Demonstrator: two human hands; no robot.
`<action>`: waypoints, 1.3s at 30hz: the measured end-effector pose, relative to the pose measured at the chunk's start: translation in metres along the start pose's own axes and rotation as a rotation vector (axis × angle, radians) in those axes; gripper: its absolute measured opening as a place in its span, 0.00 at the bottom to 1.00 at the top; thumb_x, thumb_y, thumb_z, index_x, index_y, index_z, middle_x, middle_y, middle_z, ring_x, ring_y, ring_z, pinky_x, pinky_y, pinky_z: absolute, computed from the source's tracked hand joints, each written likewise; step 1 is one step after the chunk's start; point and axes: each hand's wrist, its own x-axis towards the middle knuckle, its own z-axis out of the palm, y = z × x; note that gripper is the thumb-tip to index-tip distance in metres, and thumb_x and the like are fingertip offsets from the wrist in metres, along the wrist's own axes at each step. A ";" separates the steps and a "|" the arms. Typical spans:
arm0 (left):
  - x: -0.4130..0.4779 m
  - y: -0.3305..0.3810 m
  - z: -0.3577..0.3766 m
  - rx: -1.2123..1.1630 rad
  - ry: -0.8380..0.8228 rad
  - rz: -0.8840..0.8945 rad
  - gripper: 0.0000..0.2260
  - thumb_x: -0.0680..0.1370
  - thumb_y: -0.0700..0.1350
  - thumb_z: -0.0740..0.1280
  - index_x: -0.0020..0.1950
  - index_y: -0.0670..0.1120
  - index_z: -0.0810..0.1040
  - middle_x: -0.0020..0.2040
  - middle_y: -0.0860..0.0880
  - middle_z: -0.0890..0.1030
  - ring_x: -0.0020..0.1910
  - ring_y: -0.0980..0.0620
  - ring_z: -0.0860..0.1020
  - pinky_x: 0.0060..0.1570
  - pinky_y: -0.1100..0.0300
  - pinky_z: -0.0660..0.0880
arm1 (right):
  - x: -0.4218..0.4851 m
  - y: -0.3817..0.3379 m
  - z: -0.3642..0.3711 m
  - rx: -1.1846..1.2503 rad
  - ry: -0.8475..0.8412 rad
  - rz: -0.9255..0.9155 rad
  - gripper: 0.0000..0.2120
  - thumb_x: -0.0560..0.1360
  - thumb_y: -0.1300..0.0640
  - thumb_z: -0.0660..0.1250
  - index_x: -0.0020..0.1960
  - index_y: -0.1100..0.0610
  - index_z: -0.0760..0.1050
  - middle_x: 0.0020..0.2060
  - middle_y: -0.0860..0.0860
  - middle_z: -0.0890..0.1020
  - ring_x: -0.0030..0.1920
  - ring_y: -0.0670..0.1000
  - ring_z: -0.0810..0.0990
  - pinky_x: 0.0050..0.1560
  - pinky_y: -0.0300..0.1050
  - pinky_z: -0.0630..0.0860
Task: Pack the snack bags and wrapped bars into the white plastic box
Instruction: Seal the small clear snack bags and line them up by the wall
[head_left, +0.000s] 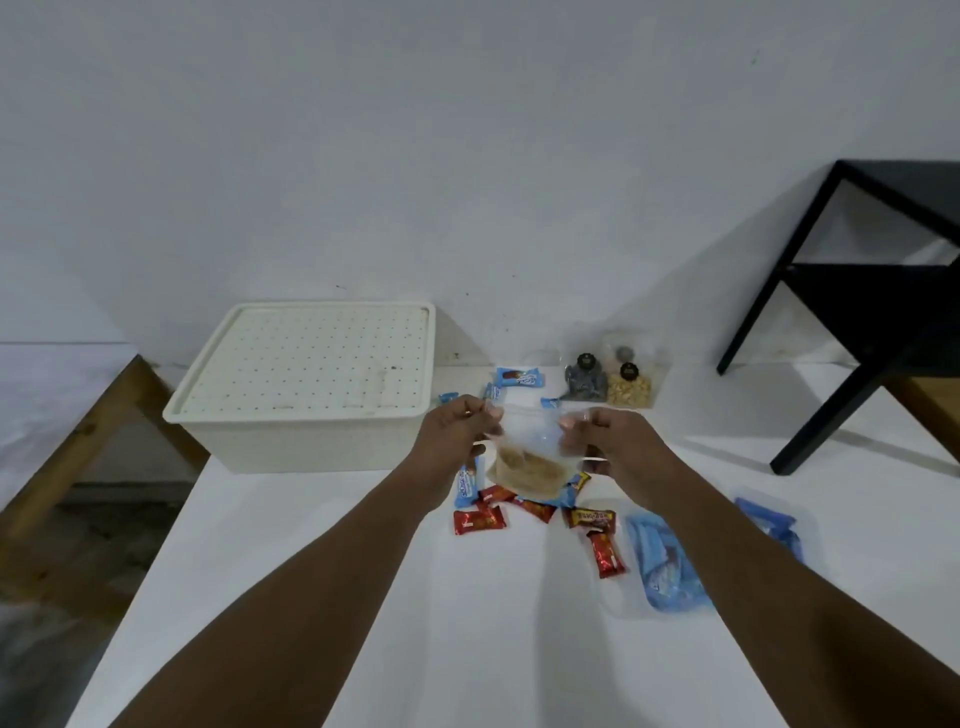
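Hands first: the left hand (457, 426) pinches the top left corner of a clear snack bag (524, 462), and the right hand (605, 441) pinches the top right corner, so the mouth edge runs left to right between them. The bag hangs upright, mouth up, its brown contents sagging at the bottom, above red wrapped bars (478, 521) scattered on the white table (415, 623). Just left stands the white plastic box (306, 441), its dotted lid (311, 358) on.

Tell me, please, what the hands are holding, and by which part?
Both hold one clear bag of brown snack by its top edge: left hand pinches the left corner, right hand the right corner.
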 end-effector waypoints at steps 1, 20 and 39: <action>0.000 0.001 0.003 -0.034 0.001 0.000 0.03 0.75 0.43 0.72 0.40 0.47 0.81 0.43 0.42 0.84 0.46 0.46 0.81 0.54 0.48 0.74 | -0.003 0.003 -0.001 0.024 0.016 0.015 0.08 0.75 0.54 0.72 0.48 0.59 0.81 0.41 0.54 0.85 0.45 0.54 0.84 0.44 0.46 0.76; -0.008 0.006 0.039 0.079 -0.115 0.026 0.08 0.78 0.43 0.69 0.51 0.39 0.81 0.41 0.41 0.84 0.33 0.57 0.80 0.38 0.64 0.76 | -0.021 0.011 0.000 0.028 0.180 -0.180 0.11 0.78 0.57 0.66 0.38 0.59 0.78 0.31 0.56 0.81 0.35 0.54 0.80 0.41 0.47 0.72; -0.004 0.014 0.030 -0.027 -0.150 -0.009 0.12 0.77 0.47 0.70 0.49 0.38 0.83 0.49 0.34 0.84 0.40 0.50 0.83 0.40 0.60 0.77 | -0.008 -0.011 0.008 -0.179 0.158 -0.308 0.12 0.77 0.54 0.69 0.41 0.63 0.80 0.32 0.55 0.84 0.33 0.49 0.79 0.39 0.47 0.75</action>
